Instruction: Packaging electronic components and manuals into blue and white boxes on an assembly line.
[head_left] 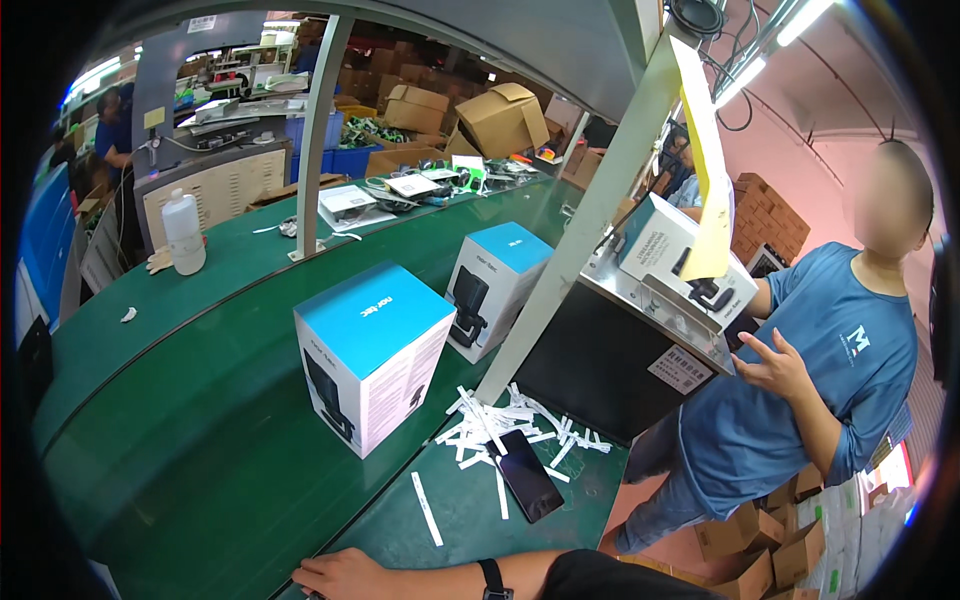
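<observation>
A dull-green work line (200,440) crossed a crowded workshop, brown cardboard cartons (500,120) piled in the bkgd. The worker's bare right hand (345,574) (cut by the lower edge; grip, can't tell) rested nearest a loose white paper strip (426,510), just beyond it to the right, long axis pointing roughly away from the worker. Farther ahead, a tall white box w/ blue top (375,360) stood upright.
</observation>
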